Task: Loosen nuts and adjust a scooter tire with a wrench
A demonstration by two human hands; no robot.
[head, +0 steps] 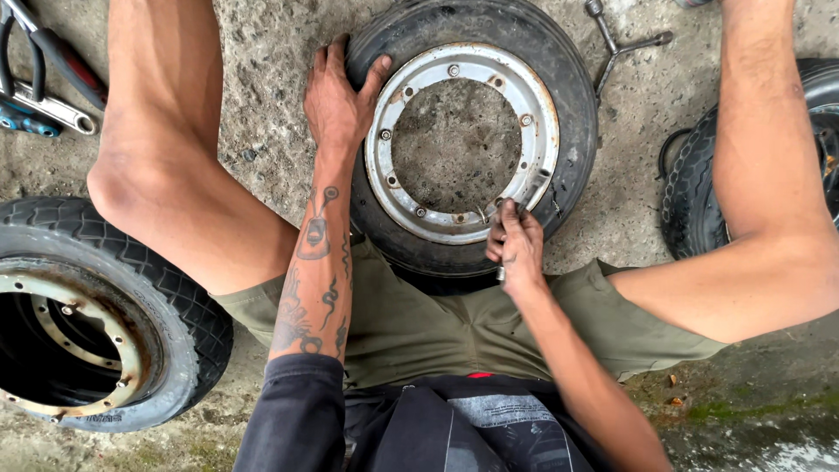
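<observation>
A small black tyre (572, 131) with a grey metal rim (542, 114) lies flat on the concrete between my legs. My left hand (339, 100) presses flat on the tyre's left sidewall, fingers spread. My right hand (517, 245) sits at the rim's near right edge, fingers pinched on a small metal tool or bolt (501, 273) that I cannot make out clearly.
Another tyre with a rusty rim (96, 323) lies at the left by my knee. A third tyre (690, 188) is at the right, partly behind my leg. A cross wrench (616, 44) lies beyond the middle tyre. Hand tools (48, 83) lie at top left.
</observation>
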